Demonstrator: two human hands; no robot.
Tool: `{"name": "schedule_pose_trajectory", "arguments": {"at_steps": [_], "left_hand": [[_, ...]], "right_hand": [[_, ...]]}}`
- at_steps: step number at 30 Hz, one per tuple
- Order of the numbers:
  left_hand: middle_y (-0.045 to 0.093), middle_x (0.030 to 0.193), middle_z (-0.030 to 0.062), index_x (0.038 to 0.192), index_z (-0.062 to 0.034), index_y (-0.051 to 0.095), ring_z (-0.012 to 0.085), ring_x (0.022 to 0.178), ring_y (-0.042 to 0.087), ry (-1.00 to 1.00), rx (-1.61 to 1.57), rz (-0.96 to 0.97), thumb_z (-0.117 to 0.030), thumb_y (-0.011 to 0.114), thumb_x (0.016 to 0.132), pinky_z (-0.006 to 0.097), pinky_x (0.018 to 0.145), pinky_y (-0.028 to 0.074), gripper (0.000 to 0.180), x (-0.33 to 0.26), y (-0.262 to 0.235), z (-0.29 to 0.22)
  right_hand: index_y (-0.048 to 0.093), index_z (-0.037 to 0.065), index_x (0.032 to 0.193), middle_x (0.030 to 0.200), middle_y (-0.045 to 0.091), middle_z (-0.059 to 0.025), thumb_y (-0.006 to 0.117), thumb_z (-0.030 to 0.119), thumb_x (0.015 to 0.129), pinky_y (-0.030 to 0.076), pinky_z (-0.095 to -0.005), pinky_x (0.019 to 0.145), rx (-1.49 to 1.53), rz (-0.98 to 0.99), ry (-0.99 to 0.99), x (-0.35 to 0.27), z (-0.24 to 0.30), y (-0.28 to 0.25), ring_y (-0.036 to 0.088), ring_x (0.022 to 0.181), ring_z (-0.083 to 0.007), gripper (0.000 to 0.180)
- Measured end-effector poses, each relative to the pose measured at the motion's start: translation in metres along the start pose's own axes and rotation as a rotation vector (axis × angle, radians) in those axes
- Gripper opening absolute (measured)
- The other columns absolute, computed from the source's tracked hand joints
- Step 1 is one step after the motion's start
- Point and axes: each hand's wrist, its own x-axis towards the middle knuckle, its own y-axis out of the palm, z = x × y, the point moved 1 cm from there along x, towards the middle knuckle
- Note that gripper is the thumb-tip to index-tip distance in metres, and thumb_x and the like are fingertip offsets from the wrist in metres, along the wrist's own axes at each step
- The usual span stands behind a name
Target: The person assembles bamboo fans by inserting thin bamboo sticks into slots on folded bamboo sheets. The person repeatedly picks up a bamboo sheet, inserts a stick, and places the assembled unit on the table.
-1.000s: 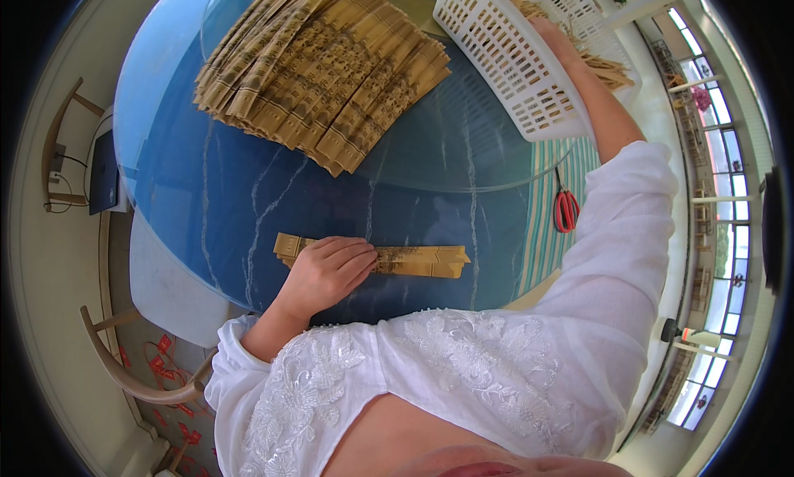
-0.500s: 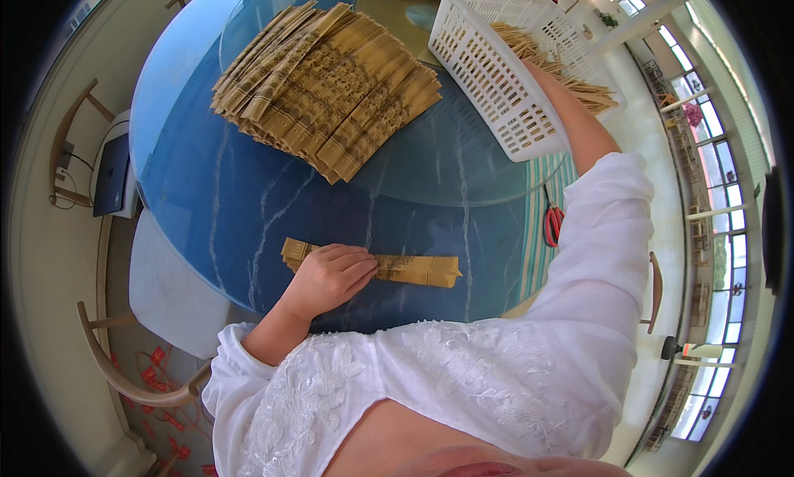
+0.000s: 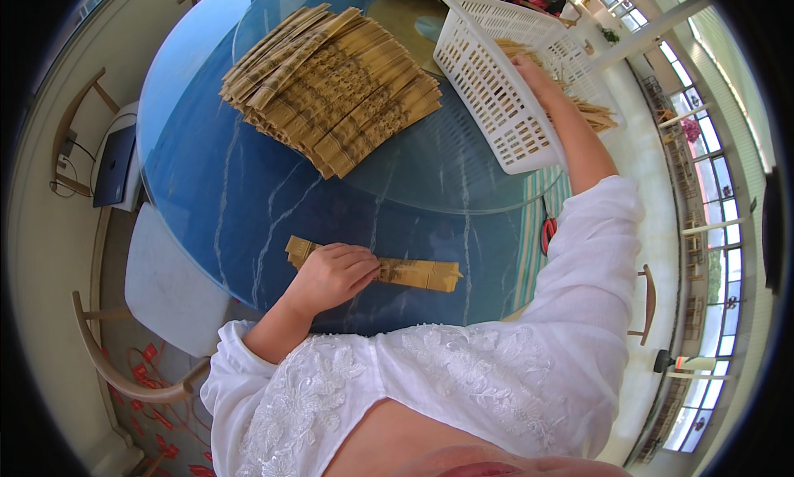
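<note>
surfacing inside the white slotted plastic basket (image 3: 490, 98), the right hand (image 3: 533, 77) shows no readable grip; the left hand (image 3: 332, 276), closed over the gold paper strip (image 3: 422, 274), still pins it near the blue tabletop (image 3: 413, 233) edge.

The left hand (image 3: 335, 272) lies palm down, well apart from the basket (image 3: 481, 88) on its nearer side, fingers together and curled. The right arm stretches out, elbow slightly bent, its right hand (image 3: 531, 71) dipping into the basket, fingertips hidden.
</note>
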Motion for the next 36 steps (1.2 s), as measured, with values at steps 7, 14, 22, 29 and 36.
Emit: {"name": "schedule_pose_trajectory", "arguments": {"at_steps": [7, 14, 22, 29, 36], "left_hand": [[0.067, 0.086, 0.0067, 0.085, -0.0038, 0.065, 0.0224, 0.082, 0.066, 0.018, 0.011, -0.036, -0.008, 0.070, 0.072, 0.032, 0.072, 0.053, 0.014, 0.000, 0.004, 0.000], [0.067, 0.087, 0.0059, 0.087, -0.0049, 0.066, 0.0227, 0.086, 0.065, 0.007, -0.002, 0.009, -0.012, 0.072, 0.071, 0.033, 0.077, 0.052, 0.018, 0.000, 0.005, -0.005], [0.050, 0.125, 0.0144, 0.129, -0.0063, 0.044, 0.0288, 0.110, 0.054, -0.384, -0.463, -0.226, -0.036, 0.057, 0.087, 0.038, 0.089, 0.046, 0.053, -0.009, -0.002, -0.019], [0.020, 0.148, 0.0158, 0.145, -0.0083, 0.011, 0.0311, 0.130, 0.036, -0.364, -0.662, -0.166, -0.040, 0.037, 0.096, 0.041, 0.102, 0.036, 0.064, -0.016, 0.027, -0.061], [0.054, 0.106, 0.0116, 0.128, 0.0001, 0.045, 0.0167, 0.093, 0.054, -0.521, -0.667, 0.046, -0.009, 0.037, 0.098, 0.023, 0.079, 0.047, 0.032, -0.019, 0.030, -0.072]], "right_hand": [[0.060, 0.008, 0.098, 0.090, 0.059, -0.0070, 0.052, 0.021, 0.092, 0.048, -0.0346, 0.069, -0.454, -0.721, -0.533, -0.028, 0.040, -0.047, 0.059, 0.082, -0.0265, 0.016], [0.049, 0.002, 0.090, 0.069, 0.059, -0.0080, 0.047, 0.022, 0.096, 0.042, -0.0250, 0.045, 0.357, -1.227, -0.665, -0.161, 0.153, -0.100, 0.055, 0.057, -0.0131, 0.021], [0.046, 0.004, 0.091, 0.071, 0.051, -0.0063, 0.044, 0.028, 0.097, 0.036, -0.0242, 0.040, 0.933, -0.752, -0.350, -0.268, 0.184, 0.006, 0.050, 0.059, -0.0123, 0.025], [0.047, 0.009, 0.088, 0.070, 0.048, -0.0012, 0.046, 0.032, 0.096, 0.033, -0.0217, 0.040, 1.317, -0.685, 0.014, -0.303, 0.167, 0.079, 0.049, 0.059, -0.0097, 0.024], [0.049, 0.008, 0.088, 0.075, 0.050, -0.0031, 0.046, 0.030, 0.097, 0.035, -0.0214, 0.041, 1.459, -0.504, 0.111, -0.333, 0.160, 0.128, 0.050, 0.062, -0.0096, 0.024]]}}
